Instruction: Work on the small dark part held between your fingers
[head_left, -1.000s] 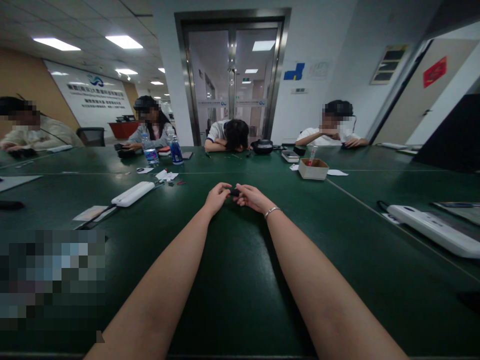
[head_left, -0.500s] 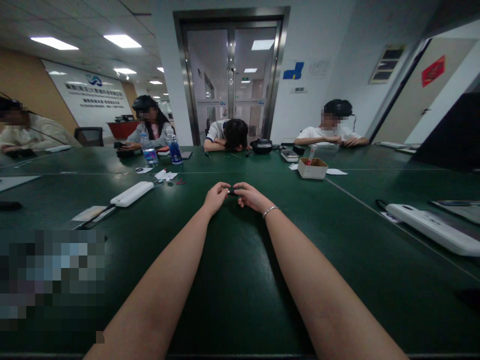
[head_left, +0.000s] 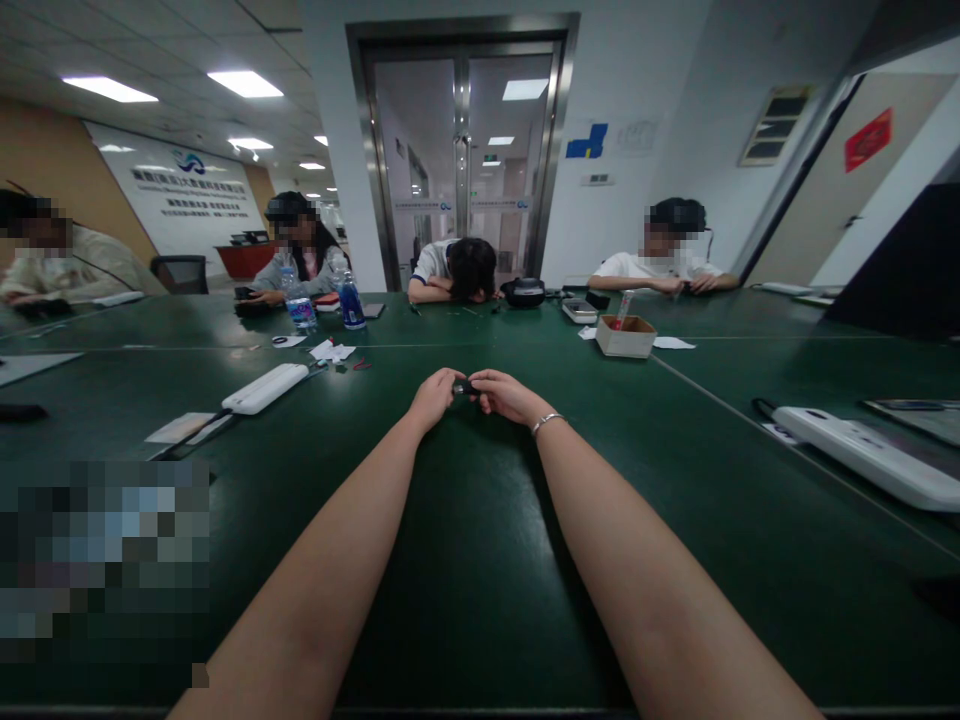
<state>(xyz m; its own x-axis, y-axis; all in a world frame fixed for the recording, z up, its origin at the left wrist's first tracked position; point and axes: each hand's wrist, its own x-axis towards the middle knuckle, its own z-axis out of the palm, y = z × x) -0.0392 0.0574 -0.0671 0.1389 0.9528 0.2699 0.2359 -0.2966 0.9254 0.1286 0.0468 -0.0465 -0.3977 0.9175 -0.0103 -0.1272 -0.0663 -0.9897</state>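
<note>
Both my arms stretch out over a dark green table. My left hand and my right hand meet in the middle, fingertips pinched on a small black object held between them just above the tabletop. The object is mostly hidden by my fingers, so its shape is unclear. A thin bracelet circles my right wrist.
A white power strip lies to the left, another white strip to the right. A small cardboard box, two bottles and paper scraps sit farther back. Several people sit along the far side and left, one resting head down.
My hands stay joined on the small black object, with only slight finger shifts. The view wobbled a little.
</note>
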